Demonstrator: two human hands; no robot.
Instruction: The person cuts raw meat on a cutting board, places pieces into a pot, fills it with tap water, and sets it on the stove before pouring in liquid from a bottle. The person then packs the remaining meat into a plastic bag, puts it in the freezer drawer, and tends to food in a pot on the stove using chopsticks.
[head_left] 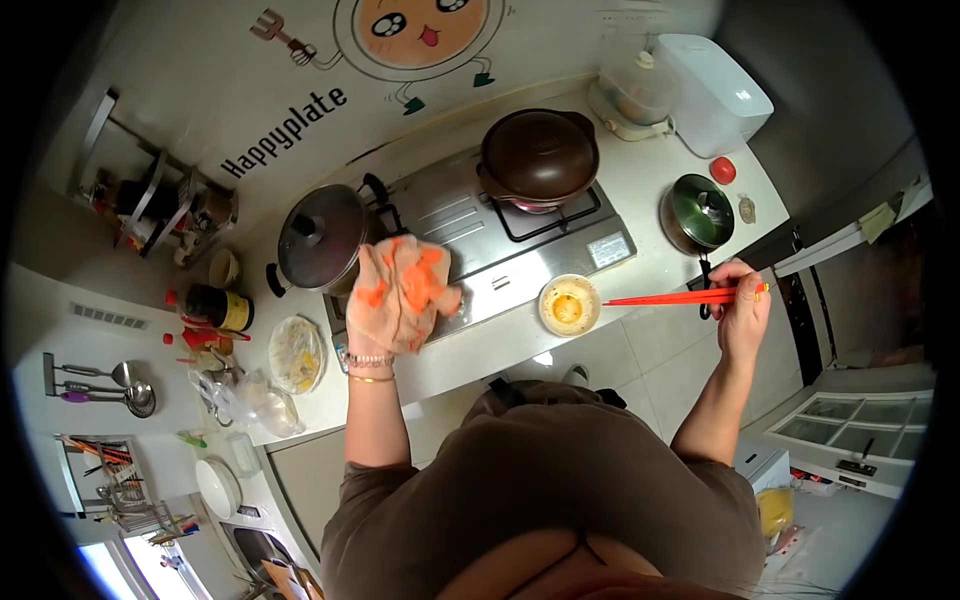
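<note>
My left hand (366, 338), mostly hidden by a beige and orange cloth (405, 290), holds that cloth at the near edge of the stove. Just beyond it stands a dark lidded pot (322, 240) on the left burner. In my right hand (742, 312) is a pair of red chopsticks (670, 298), gripped near one end. Their tips point left, beside the rim of a small bowl (546, 320). Inside the bowl is a yellow liquid (569, 308). Bracelets circle my left wrist.
A brown lidded pot (540, 155) sits over the right burner. To its right are a small glass-lidded saucepan (697, 215), a red round object (723, 170) and a white appliance (712, 95). A plastic-covered bowl (297, 355) and dark bottle (226, 310) stand at left.
</note>
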